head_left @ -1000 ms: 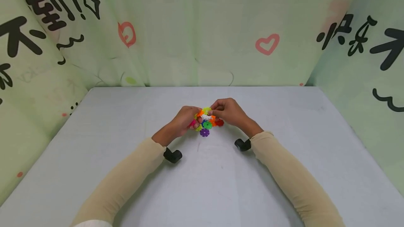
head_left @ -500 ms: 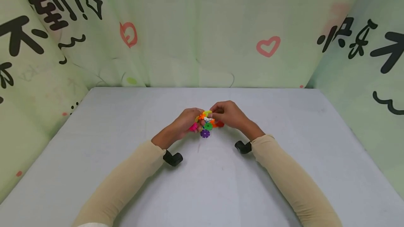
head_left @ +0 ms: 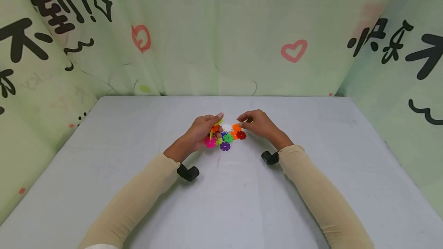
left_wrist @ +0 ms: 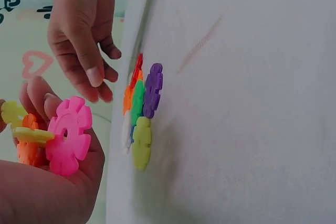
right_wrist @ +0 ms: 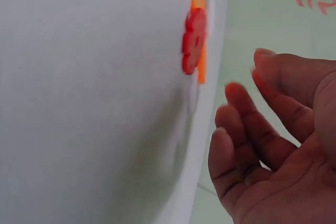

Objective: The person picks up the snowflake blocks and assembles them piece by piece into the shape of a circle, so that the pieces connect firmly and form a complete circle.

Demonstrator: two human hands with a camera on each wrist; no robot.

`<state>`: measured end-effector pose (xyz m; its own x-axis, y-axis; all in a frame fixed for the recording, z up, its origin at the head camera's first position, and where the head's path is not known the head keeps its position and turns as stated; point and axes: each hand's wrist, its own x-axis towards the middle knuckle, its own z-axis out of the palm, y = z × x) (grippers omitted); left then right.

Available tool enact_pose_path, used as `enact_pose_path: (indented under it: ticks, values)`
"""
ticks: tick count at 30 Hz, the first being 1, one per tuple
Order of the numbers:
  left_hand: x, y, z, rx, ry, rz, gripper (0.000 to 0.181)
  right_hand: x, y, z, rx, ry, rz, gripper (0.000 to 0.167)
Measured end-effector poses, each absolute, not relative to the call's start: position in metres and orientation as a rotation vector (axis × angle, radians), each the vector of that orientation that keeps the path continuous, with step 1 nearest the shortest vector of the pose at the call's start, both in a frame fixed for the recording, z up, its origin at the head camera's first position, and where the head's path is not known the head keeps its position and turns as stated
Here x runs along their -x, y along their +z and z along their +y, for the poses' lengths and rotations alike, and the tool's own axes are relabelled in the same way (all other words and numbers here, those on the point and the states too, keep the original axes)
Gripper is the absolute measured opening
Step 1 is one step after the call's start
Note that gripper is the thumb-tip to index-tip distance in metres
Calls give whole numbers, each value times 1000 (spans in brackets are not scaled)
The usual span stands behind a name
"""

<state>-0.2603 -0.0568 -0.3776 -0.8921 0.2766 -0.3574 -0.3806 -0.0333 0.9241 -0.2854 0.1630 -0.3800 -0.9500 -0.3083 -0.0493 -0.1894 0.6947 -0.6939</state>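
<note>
Your left hand grips interlocked notched discs; your right hand, loosely curled, holds nothing. Assembly appears underway; next likely calls for pinching from the disc pile.

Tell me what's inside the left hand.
The left hand holds a pink disc, an orange disc and two yellow discs. Anything directly behind them is covered.

Flower-shaped pieces lie on a white table.
</note>
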Motion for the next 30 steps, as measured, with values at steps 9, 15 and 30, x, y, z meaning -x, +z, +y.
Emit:
enact_pose_path:
  ticks: [9, 15, 30]
  values:
    - [261, -381, -57, 114, 1960, 1783, 57, 297, -392, 159, 336, -1023, 2661, 33]
    - [261, -383, -57, 86, 1914, 1821, 55, 298, -391, 150, 285, -944, 2658, 36]
    - [262, -385, -52, 140, 1940, 1701, 47, 301, -391, 156, 275, -948, 2670, 28]
